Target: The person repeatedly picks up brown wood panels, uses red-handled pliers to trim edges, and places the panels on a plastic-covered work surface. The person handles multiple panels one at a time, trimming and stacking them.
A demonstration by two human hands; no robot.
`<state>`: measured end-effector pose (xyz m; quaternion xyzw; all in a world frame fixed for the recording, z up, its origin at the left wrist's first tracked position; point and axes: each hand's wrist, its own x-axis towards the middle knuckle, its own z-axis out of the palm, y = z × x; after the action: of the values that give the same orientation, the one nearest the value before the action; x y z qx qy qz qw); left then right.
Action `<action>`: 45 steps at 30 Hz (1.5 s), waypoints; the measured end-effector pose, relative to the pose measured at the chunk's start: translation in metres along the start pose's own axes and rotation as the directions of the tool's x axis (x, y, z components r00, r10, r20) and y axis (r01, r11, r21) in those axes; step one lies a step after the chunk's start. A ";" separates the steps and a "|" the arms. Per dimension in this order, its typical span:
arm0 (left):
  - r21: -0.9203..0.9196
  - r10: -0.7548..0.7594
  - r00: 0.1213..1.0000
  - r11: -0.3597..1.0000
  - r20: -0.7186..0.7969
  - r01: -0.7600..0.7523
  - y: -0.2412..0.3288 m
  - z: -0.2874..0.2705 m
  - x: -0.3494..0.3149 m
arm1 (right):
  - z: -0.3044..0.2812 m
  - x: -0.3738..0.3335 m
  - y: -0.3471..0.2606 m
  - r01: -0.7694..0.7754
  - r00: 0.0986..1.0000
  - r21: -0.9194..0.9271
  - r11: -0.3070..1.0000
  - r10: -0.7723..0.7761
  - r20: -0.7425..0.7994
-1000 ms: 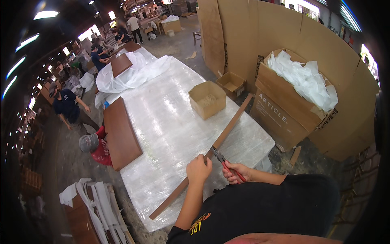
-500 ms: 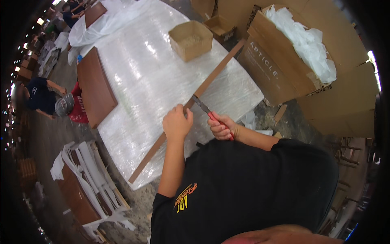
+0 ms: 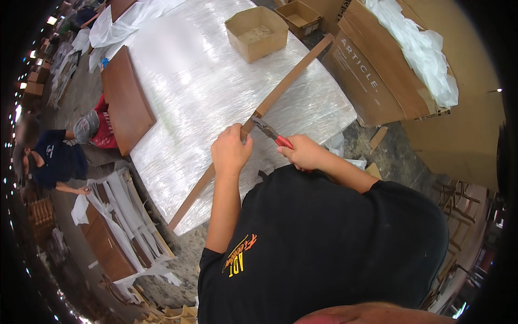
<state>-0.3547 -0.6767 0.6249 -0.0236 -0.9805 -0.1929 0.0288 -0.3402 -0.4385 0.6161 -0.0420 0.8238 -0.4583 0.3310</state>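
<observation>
A long, narrow brown wooden strip (image 3: 291,78) lies slantwise across a plastic-wrapped surface (image 3: 183,108). My left hand (image 3: 231,151) is closed round the strip near its middle. In my right hand (image 3: 304,151) are pliers (image 3: 283,141) with red handles and dark metal jaws. The jaws touch the strip just beyond my left fingers; whether they grip something small there cannot be made out.
An open cardboard box (image 3: 256,36) stands on the far side of the wrapped surface. A brown panel (image 3: 127,102) rests along its left edge. A large carton (image 3: 367,75) with white wrapping stands at the right. People (image 3: 59,156) work at the left, near stacked panels (image 3: 110,243).
The pliers have tilted and their jaws have shifted slightly left along the strip, with my right hand turned over the handles. A person at the left has come nearer the stacked panels.
</observation>
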 end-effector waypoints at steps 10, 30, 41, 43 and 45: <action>-0.013 -0.056 0.981 0.998 0.187 0.059 0.000 -0.003 -0.003 | -0.023 -0.028 -0.029 -0.252 0.960 0.184 0.950 0.221 0.174; 0.018 0.020 0.998 1.000 0.063 -0.022 -0.008 0.011 -0.007 | 0.008 -0.014 -0.028 -0.264 0.963 0.416 0.870 0.210 0.171; 0.029 -0.004 0.997 1.000 0.081 0.001 -0.001 0.008 -0.018 | 0.012 -0.030 -0.002 -0.183 0.979 0.432 0.883 0.122 0.165; 0.029 -0.002 0.997 1.000 0.081 0.000 -0.002 0.006 -0.021 | 0.015 -0.031 0.006 -0.163 0.982 0.441 0.883 0.101 0.159; 0.030 -0.008 0.995 1.000 0.096 0.005 -0.001 0.007 -0.024 | 0.016 -0.031 0.015 -0.152 0.983 0.438 0.886 0.091 0.157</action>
<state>-0.3314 -0.6754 0.6164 -0.0290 -0.9836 -0.1770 -0.0190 -0.3033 -0.4294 0.6145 0.0568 0.6733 -0.6101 0.4137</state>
